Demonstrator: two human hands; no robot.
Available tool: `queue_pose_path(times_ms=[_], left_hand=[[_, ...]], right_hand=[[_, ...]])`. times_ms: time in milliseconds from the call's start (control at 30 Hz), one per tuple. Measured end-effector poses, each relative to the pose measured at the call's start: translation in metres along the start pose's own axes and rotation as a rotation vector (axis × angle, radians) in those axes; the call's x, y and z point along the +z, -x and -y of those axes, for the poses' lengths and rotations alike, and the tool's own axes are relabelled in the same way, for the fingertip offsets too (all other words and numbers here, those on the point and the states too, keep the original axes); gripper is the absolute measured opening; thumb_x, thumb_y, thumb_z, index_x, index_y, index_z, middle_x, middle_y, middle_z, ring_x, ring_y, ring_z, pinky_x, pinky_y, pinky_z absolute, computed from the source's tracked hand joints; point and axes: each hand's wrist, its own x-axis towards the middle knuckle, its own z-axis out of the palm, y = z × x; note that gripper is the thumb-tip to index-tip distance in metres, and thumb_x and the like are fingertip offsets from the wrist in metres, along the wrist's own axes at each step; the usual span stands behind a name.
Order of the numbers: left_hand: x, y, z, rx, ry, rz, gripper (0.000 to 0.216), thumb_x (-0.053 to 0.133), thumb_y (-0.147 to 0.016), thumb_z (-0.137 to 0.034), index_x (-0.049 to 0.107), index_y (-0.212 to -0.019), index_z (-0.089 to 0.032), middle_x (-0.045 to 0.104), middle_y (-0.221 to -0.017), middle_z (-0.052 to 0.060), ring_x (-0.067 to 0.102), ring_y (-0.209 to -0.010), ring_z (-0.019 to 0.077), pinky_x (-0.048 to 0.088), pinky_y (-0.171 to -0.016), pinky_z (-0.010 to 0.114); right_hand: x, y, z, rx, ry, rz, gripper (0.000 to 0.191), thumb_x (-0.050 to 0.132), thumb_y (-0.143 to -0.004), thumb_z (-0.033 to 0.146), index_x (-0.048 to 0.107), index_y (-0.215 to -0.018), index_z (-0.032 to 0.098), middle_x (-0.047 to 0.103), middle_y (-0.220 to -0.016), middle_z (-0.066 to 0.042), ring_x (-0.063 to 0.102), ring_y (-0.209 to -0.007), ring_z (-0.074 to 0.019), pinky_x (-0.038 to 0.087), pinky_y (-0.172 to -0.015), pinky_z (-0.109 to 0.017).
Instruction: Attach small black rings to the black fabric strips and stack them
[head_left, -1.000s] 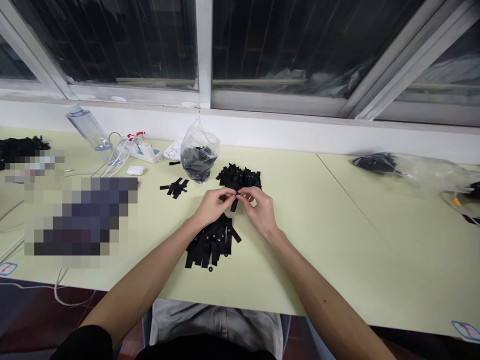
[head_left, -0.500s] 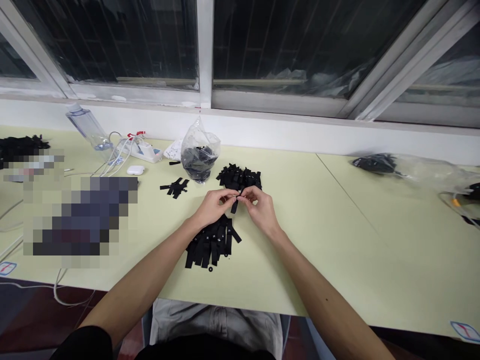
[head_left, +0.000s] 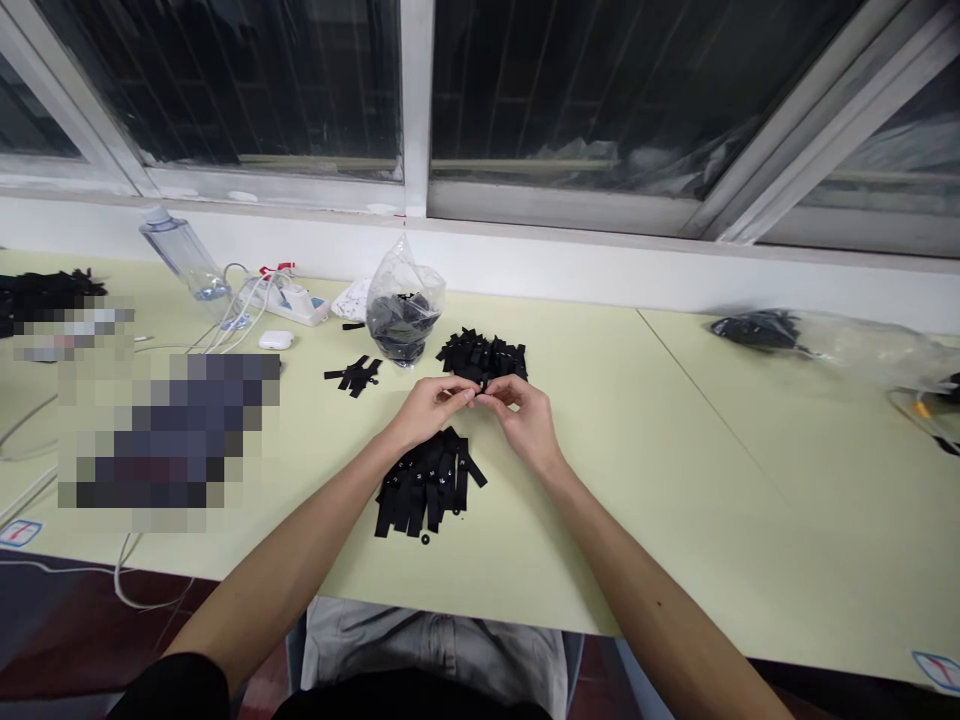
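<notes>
My left hand [head_left: 426, 410] and my right hand [head_left: 528, 420] meet above the table, thumbs and forefingers pinched together. Between the fingertips is a black fabric strip [head_left: 482, 386], mostly hidden by the fingers. Just behind the hands lies a heap of black strips [head_left: 480, 350]. Nearer to me, below my left hand, a second pile of black strips [head_left: 424, 490] is spread out, several with small white marks. A small black ring [head_left: 425, 539] lies at that pile's front edge.
A clear plastic bag [head_left: 405, 315] with black pieces stands behind, beside a few loose strips [head_left: 354, 376]. Left are a white earphone case [head_left: 276, 340], a power strip [head_left: 289, 300], cables and a tilted water bottle [head_left: 184, 255]. Another bag [head_left: 847, 345] lies far right.
The black strip hung down below my fingertips before; now its hanging end no longer shows there. Both hands stay pinched together in nearly the same spot. The view has shifted slightly.
</notes>
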Motion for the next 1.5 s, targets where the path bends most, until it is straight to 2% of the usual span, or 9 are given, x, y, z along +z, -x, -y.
queue_pose_path(times_ms=[100,200,333,600,767,900,1167,1500], left_hand=[[-0.001,0.000,-0.004,0.037,-0.065,-0.051,0.029,0.059,-0.092,-0.041,0.074,-0.105,-0.020,0.069,-0.111,0.010,0.063,-0.106,0.0219,0.050,-0.086,0.032],[0.000,0.000,-0.005,0.050,-0.061,-0.063,0.028,0.060,-0.092,-0.040,0.075,-0.104,-0.021,0.068,-0.116,0.011,0.062,-0.111,0.0226,0.051,-0.089,0.034],[0.001,0.000,-0.004,0.027,0.010,-0.040,0.026,0.060,-0.092,-0.039,0.074,-0.104,-0.020,0.071,-0.113,0.009,0.064,-0.108,0.0221,0.051,-0.092,0.036],[0.003,-0.001,-0.003,0.015,0.010,-0.066,0.026,0.062,-0.090,-0.039,0.074,-0.104,-0.020,0.074,-0.107,0.009,0.067,-0.102,0.0224,0.053,-0.087,0.035],[0.003,-0.001,0.002,0.019,-0.007,-0.039,0.026,0.061,-0.090,-0.037,0.074,-0.103,-0.018,0.074,-0.102,0.008,0.067,-0.096,0.0208,0.052,-0.084,0.033],[0.000,-0.001,0.000,0.055,-0.086,-0.041,0.023,0.061,-0.090,-0.036,0.074,-0.100,-0.019,0.073,-0.100,0.007,0.066,-0.094,0.0201,0.052,-0.082,0.033],[-0.008,-0.003,-0.002,0.237,-0.351,-0.016,0.019,0.059,-0.093,-0.035,0.074,-0.095,-0.023,0.072,-0.093,0.005,0.060,-0.091,0.0200,0.047,-0.083,0.034],[-0.010,0.000,-0.008,0.269,-0.443,0.049,0.024,0.052,-0.096,-0.035,0.074,-0.101,-0.024,0.070,-0.097,0.007,0.058,-0.096,0.0221,0.046,-0.087,0.037]], right_hand=[[0.000,0.000,0.000,-0.012,-0.013,-0.026,0.016,0.069,-0.082,0.036,0.066,-0.084,0.021,0.068,-0.084,-0.003,0.060,-0.074,-0.0186,0.049,-0.070,-0.034],[-0.001,-0.001,0.000,-0.013,-0.011,-0.045,0.017,0.068,-0.082,0.037,0.067,-0.085,0.021,0.069,-0.085,-0.004,0.061,-0.075,-0.0196,0.049,-0.070,-0.034],[-0.001,-0.001,0.000,-0.012,-0.014,-0.045,0.015,0.068,-0.082,0.036,0.067,-0.084,0.021,0.068,-0.082,-0.004,0.061,-0.074,-0.0197,0.048,-0.069,-0.034],[-0.001,0.000,0.004,-0.038,-0.005,0.012,0.013,0.065,-0.085,0.034,0.063,-0.083,0.022,0.064,-0.081,-0.002,0.056,-0.071,-0.0178,0.046,-0.069,-0.033],[-0.001,-0.001,0.005,-0.077,-0.010,0.053,0.013,0.065,-0.086,0.034,0.061,-0.082,0.022,0.060,-0.084,-0.002,0.056,-0.076,-0.0177,0.046,-0.069,-0.032],[-0.002,-0.002,0.003,-0.046,-0.040,0.074,0.014,0.065,-0.086,0.035,0.061,-0.083,0.022,0.060,-0.083,-0.002,0.056,-0.076,-0.0178,0.046,-0.069,-0.032],[-0.004,-0.003,0.001,-0.014,-0.052,0.113,0.015,0.066,-0.085,0.036,0.063,-0.083,0.022,0.064,-0.084,-0.003,0.058,-0.076,-0.0184,0.047,-0.070,-0.033],[-0.008,-0.006,-0.001,-0.003,-0.064,0.154,0.016,0.068,-0.083,0.036,0.062,-0.081,0.021,0.063,-0.080,-0.002,0.056,-0.072,-0.0175,0.045,-0.068,-0.033]])
